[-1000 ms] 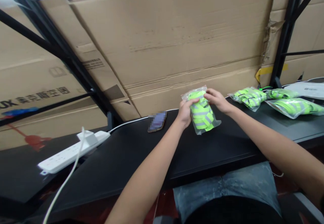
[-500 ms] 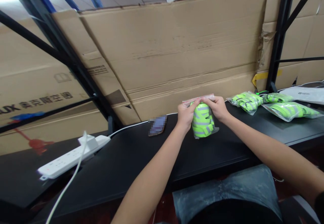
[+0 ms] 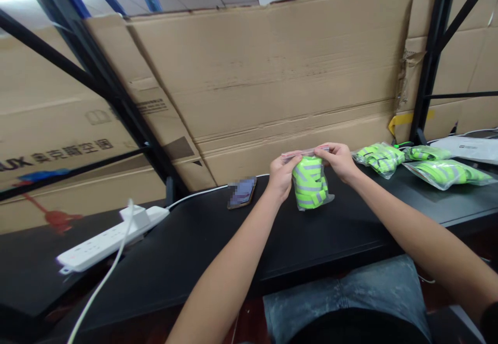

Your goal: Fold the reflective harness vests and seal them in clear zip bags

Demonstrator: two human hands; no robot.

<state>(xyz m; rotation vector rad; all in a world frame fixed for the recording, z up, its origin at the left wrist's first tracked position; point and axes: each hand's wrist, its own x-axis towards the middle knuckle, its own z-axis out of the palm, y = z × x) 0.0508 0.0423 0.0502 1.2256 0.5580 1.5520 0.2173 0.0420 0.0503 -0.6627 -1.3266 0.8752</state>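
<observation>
A clear plastic bag [image 3: 310,183] holds a folded neon-green item with grey reflective strips, and hangs upright over the black table [image 3: 202,240]. My left hand [image 3: 282,174] pinches the left end of its top edge, which has a reddish line. At the right end of that edge, my right hand [image 3: 339,161] grips the plastic between thumb and fingers. Between the two hands the top edge is stretched nearly straight.
Several similar green bags [image 3: 447,172] lie at the right, by a white package [image 3: 467,148]. A phone [image 3: 242,192] rests left of my hands. A white power strip [image 3: 111,237] with a cable is further left. Cardboard [image 3: 272,74] stands behind.
My hands have moved apart along the bag's top edge, from close together at its middle to nearer its two ends. The bag is still held in about the same place.
</observation>
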